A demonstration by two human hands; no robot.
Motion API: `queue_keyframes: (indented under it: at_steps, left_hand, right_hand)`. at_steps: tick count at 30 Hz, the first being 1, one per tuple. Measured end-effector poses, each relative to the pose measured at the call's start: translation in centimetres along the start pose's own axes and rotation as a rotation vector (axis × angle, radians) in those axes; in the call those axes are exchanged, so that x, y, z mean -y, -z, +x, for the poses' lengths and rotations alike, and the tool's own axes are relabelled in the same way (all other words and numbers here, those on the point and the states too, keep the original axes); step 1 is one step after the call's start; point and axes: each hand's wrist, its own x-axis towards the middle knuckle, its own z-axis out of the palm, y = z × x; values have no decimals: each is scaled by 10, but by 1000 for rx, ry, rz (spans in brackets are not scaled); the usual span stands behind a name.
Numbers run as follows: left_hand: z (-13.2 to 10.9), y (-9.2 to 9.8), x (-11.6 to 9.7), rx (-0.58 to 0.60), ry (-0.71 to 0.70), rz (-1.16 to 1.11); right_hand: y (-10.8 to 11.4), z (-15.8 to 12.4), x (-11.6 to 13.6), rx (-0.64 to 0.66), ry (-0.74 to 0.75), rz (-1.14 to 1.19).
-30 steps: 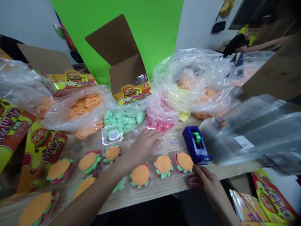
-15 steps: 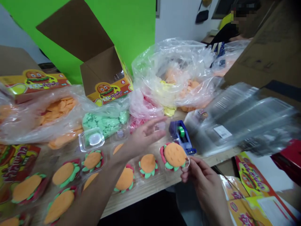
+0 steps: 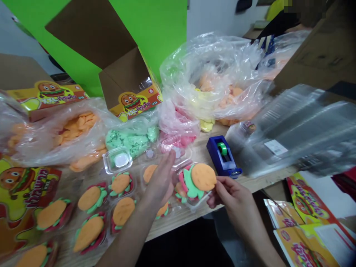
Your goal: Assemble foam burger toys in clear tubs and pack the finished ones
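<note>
Bright green panelling [image 3: 169, 22] backs the pale wooden worktop [image 3: 202, 145], where, from my remote seat, I see a clear plastic bag of mint-green pieces [image 3: 130, 141] slumped towards the back edge. Close to the front edge, left of the navy tape dispenser [image 3: 214, 157], sits a small clear plastic tray [image 3: 198, 202] holding a frilly green layer [image 3: 191, 188] beneath a round orange disc [image 3: 204, 177]. That disc lies off-centre to the right, so I judge an outward tug could slide the layers apart and drop it over the front edge. My left forearm slants above other orange-topped burger shapes [image 3: 124, 210]; brushing low, it could knock them askew.

My right hand [image 3: 229, 193] has thumb and forefinger pinching the disc's right rim. My left hand [image 3: 164, 181] reaches out with straight fingers close together, gripping nothing I can see; whether it touches the tray I cannot tell.
</note>
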Motion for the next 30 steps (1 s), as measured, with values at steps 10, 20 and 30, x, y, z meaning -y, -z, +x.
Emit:
queue_keyframes:
  at_steps: [10,20,30]
  left_hand:
    - [26,-2,26,-210,91,-221]
    - [22,-1,27,-206,220,-299]
    - [1,-3,22,-92,119,-224]
  right_hand:
    - [-8,11,-3,15,304,-688]
    - [0,14,5,161,606,-1561]
    - [-10,1,15,455,-454,364]
